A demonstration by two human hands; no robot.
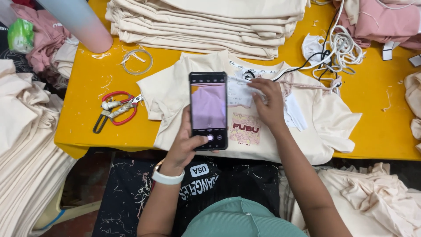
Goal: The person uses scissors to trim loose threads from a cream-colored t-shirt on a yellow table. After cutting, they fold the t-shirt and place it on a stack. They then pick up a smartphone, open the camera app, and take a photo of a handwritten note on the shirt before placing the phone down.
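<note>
Your left hand (184, 147) holds a black phone (208, 111) upright over the shirt. Your fingers wrap round its near end, so this grip is clamped on the phone, and your thumb sits on the round button at the bottom of the screen. The screen shows a pale purple patch.

Your right hand (268, 105) lies just right of the phone. Its fingertips pinch a small white paper tag (239, 93) near the neck of the shirt, so this grip is closed on the tag.

The cream shirt (324, 118) lies flat on the yellow bench (87, 127), in the middle, with its neck at the far side. It has a small pink and red picture on the front, partly hidden behind the phone. A black cord (307, 61) runs from the neck area to the far right, into a heap of white cords (344, 48).

To the left of the shirt lie scissors with red handles (116, 109). A little farther off is a thin clear ring (137, 61). At the far side sits a tall stack of folded cream shirts (206, 22). Pink clothes (386, 19) lie at the far right corner. More cream cloth (26, 153) is piled off the bench to the left, and some more at the near right.
</note>
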